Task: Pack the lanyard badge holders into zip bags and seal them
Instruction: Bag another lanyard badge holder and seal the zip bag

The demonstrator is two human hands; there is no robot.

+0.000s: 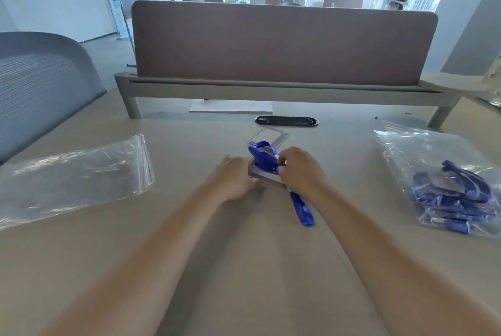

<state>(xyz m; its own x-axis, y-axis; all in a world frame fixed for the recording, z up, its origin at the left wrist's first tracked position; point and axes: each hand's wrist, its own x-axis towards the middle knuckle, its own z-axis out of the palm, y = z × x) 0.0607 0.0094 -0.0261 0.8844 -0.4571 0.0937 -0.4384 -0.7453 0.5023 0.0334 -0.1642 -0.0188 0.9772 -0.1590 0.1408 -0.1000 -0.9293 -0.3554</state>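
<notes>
- Mid-desk, the left hand grips the badge holder by its edge.
- The right hand pinches the blue lanyard wound over it.
- An empty bag lies left.
- A filled bag lies right.

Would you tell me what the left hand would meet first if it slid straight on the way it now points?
Past the clear badge holder with blue lanyard in its grip, the left hand would probably meet the second clear plastic badge holder flat on the desk.
</notes>
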